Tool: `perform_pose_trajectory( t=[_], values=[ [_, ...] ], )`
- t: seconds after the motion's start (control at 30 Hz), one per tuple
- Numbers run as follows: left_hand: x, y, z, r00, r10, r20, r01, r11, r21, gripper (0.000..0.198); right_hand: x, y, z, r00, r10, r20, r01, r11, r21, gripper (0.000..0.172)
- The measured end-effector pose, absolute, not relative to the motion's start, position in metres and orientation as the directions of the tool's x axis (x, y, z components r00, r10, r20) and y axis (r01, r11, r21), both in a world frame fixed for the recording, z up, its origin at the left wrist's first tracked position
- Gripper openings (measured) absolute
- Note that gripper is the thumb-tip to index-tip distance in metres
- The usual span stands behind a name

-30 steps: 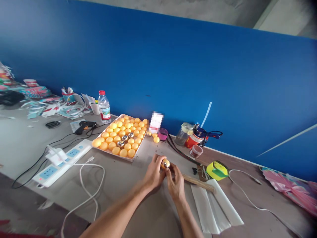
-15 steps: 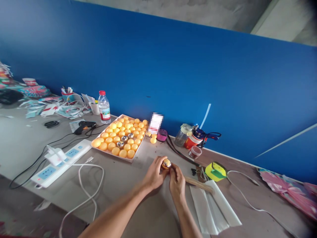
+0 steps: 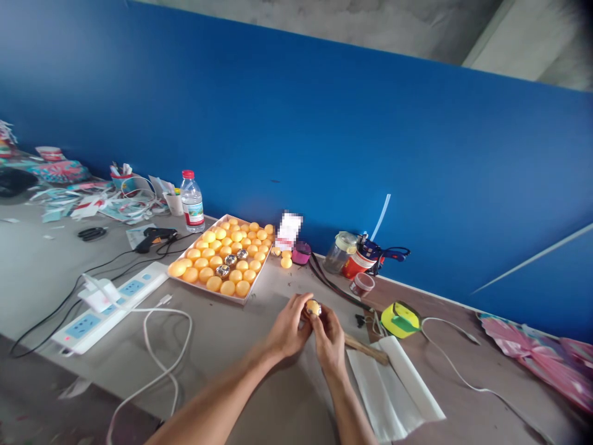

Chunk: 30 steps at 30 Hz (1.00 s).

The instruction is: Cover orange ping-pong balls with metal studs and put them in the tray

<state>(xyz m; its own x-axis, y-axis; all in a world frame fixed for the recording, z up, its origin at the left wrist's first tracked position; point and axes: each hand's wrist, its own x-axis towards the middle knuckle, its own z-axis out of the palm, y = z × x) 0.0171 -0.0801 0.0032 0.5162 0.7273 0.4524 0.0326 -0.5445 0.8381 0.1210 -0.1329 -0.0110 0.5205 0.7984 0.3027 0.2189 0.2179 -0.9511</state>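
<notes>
My left hand and my right hand meet over the table, both gripping one small orange ball with a shiny silver patch on it. The fingertips of both hands wrap around the ball. To the upper left lies a white tray filled with several orange balls and a few silver ones. Two loose orange balls rest beside the tray near the blue wall.
A white power strip with cables lies at left, a glue gun and water bottle behind it. Jars, a yellow-green tape measure, a wooden stick and white sheets sit at right.
Both hands keep working the ball between their fingertips with small shifts. The view has drifted slightly, so everything sits a little further left.
</notes>
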Motion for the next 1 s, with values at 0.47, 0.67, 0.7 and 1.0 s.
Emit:
perform_pose_trajectory(
  t=[0.47, 0.67, 0.7, 1.0],
  values=[
    [0.017, -0.071, 0.005, 0.599, 0.779, 0.186, -0.065, -0.184, 0.981, 0.040, 0.130, -0.132, -0.012, 0.540, 0.830, 0.141, 0.008, 0.163, -0.987, 0.042],
    [0.018, -0.072, 0.004, 0.571, 0.795, 0.206, -0.012, -0.243, 0.970, 0.042, 0.131, -0.131, -0.012, 0.554, 0.820, 0.142, 0.051, 0.138, -0.989, 0.041],
    [0.018, -0.072, 0.005, 0.570, 0.795, 0.210, -0.009, -0.249, 0.968, 0.041, 0.131, -0.131, -0.012, 0.557, 0.819, 0.139, 0.046, 0.137, -0.989, 0.041],
    [0.018, -0.077, 0.007, 0.565, 0.736, 0.373, 0.028, -0.469, 0.883, 0.040, 0.133, -0.131, -0.017, 0.512, 0.848, 0.140, -0.035, 0.183, -0.983, 0.040]
  ],
)
